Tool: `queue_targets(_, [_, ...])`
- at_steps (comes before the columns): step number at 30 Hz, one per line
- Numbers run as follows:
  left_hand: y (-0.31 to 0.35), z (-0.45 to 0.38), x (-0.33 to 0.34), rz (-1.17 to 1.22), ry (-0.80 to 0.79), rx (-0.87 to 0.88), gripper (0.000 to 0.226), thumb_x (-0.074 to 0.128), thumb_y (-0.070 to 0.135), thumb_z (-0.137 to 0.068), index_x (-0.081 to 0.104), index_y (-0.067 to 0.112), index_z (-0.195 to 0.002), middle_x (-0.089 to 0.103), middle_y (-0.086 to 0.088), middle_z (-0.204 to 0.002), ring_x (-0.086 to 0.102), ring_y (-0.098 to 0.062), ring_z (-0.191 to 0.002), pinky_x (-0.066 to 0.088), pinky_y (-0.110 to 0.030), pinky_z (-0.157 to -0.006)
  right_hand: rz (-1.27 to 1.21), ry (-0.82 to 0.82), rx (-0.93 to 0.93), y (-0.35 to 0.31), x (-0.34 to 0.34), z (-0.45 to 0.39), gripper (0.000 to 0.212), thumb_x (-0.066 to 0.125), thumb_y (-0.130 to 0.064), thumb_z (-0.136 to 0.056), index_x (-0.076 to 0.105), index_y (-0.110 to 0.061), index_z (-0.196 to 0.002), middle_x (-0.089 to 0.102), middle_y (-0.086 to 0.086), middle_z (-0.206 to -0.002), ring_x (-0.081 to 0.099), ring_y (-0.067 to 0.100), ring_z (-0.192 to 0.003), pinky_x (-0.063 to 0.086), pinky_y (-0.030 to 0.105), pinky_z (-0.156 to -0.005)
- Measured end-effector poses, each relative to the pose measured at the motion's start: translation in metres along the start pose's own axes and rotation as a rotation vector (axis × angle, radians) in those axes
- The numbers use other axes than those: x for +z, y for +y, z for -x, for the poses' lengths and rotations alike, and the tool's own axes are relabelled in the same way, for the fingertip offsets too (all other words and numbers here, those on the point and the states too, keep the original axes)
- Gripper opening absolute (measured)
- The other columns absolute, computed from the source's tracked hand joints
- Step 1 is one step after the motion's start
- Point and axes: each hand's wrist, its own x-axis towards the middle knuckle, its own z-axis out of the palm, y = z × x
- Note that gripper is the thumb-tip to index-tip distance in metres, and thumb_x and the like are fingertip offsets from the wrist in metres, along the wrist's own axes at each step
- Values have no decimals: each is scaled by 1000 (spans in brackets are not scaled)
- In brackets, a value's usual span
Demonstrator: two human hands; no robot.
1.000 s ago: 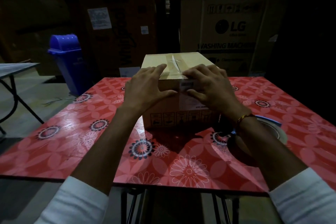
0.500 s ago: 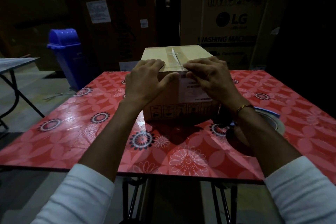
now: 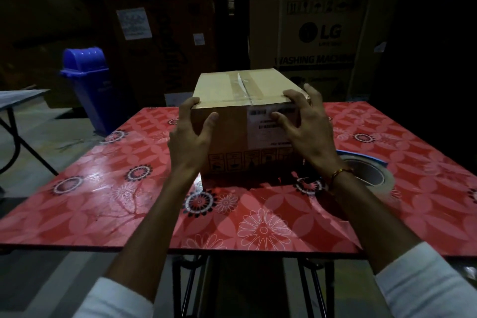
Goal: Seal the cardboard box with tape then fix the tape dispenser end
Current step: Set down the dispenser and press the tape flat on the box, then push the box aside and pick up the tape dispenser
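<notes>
A brown cardboard box [image 3: 232, 137] stands on the red flowered table [image 3: 103, 196], with a strip of clear tape [image 3: 244, 88] running along its top seam and down the near face. My left hand [image 3: 189, 137] clasps the box's near left corner, thumb on the front face and fingers over the left side. My right hand [image 3: 307, 126] clasps the near right corner, fingers spread around it. A roll of tape [image 3: 371, 175] with a blue edge lies flat on the table to the right of the box, partly hidden behind my right wrist.
A blue lidded bin [image 3: 87, 85] stands on the floor beyond the table's left corner. A second table [image 3: 23, 95] juts in at far left. Large stacked cartons, one an LG washing machine box [image 3: 320, 33], form a wall behind.
Both hands have slid from the middle of the box's near top edge, over the tape, outward to the two near corners. The box looks slightly turned.
</notes>
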Motion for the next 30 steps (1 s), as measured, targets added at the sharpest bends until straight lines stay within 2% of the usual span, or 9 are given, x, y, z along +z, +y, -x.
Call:
queue_targets(6, [-16,-1,-23,-33,44,-29,52,54,49,-94,35,28,-138,61,-3,-108,62,-12,-72,61,-43,-64,-40,18,-40,-27,20,8,45,62,-46,-91,56,-28,-132,37,12,-153,48,29,-131,51,40,-97])
queue_targets(10, [-36,-6,-56,-61,93,-67,58,58,51,-92,32,30,-140,59,-12,-129,62,-22,-95,59,-43,-75,-62,-13,-81,-59,45,11,43,61,-45,-92,56,-30,-132,38,10,-152,55,28,-123,56,40,-88])
queue_targets(15, [-58,-15,-87,-23,111,-123,63,58,46,-93,25,40,-146,44,-13,-149,56,-29,-119,55,-46,-89,-23,-18,-135,-90,72,15,43,61,-43,-93,55,-29,-134,39,10,-150,64,26,-108,49,24,-72])
queue_targets(21, [-73,-19,-99,-59,145,-207,73,48,69,-87,7,58,-146,37,-8,-157,47,-35,-134,43,-58,-104,-62,-38,-141,-105,87,18,48,62,-33,-94,51,-30,-140,36,10,-154,63,27,-111,52,27,-79])
queue_targets(24, [-66,-15,-88,-162,145,-216,77,46,57,-94,-2,45,-153,22,-16,-161,32,-38,-143,36,-57,-110,-157,-107,-124,-100,82,20,57,59,-27,-95,40,-33,-148,30,8,-161,51,27,-131,50,52,-99])
queue_targets(26, [-49,-3,-76,-244,165,-189,78,53,42,-95,4,33,-156,9,-19,-163,17,-41,-147,26,-55,-116,-166,-153,-148,-90,69,21,56,58,-27,-96,41,-30,-149,38,6,-158,51,26,-132,49,47,-101])
queue_targets(27, [-37,6,-69,-285,194,-150,76,57,36,-95,13,27,-157,7,-20,-164,14,-41,-148,21,-47,-120,-154,-162,-166,-83,58,21,52,58,-28,-96,46,-28,-146,48,7,-151,58,27,-126,52,43,-97])
queue_targets(29, [-14,27,-54,-325,266,23,62,61,26,-92,38,14,-148,21,-21,-160,23,-37,-146,17,-28,-119,-121,-151,-172,-65,31,24,39,58,-29,-94,61,-24,-132,69,6,-128,69,25,-105,57,42,-86])
queue_targets(30, [-2,37,-45,-305,267,142,52,62,21,-91,48,9,-139,33,-21,-154,32,-36,-141,22,-27,-117,-88,-144,-158,-54,17,26,33,58,-30,-92,68,-22,-123,73,4,-118,71,24,-98,58,43,-82])
